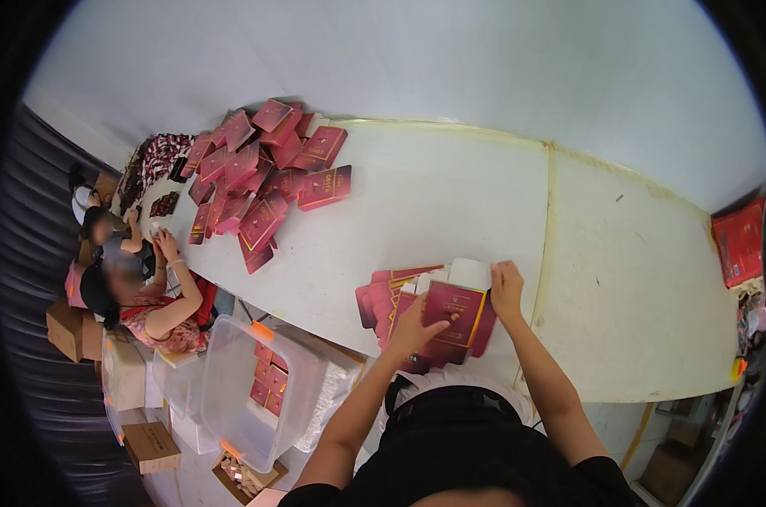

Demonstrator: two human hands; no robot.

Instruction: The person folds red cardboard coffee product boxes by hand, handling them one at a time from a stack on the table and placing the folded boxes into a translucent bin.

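A dark red cardboard carton (pixel 457 314) with gold print stands before me at the table's near edge, its white end flap (pixel 470 274) raised. My left hand (pixel 413 333) grips the carton's left side, thumb lying across the printed face. At the upper right corner, my right hand (pixel 507 291) has its fingers closed on the edge beside the flap. Under and to the left of this carton lies a fanned stack of flat red cartons (pixel 373 304). Farther left on the table, a loose heap of red cartons (pixel 243 161) leans in many directions.
The white table (pixel 421 190) meets a pale wall behind. Left of me, a clear plastic bin (pixel 221 380) holds several red boxes (pixel 269 380). Co-workers (pixel 161 310) sit at the table's left end near small dark packets (pixel 164 204). A red bag (pixel 739 244) lies far right.
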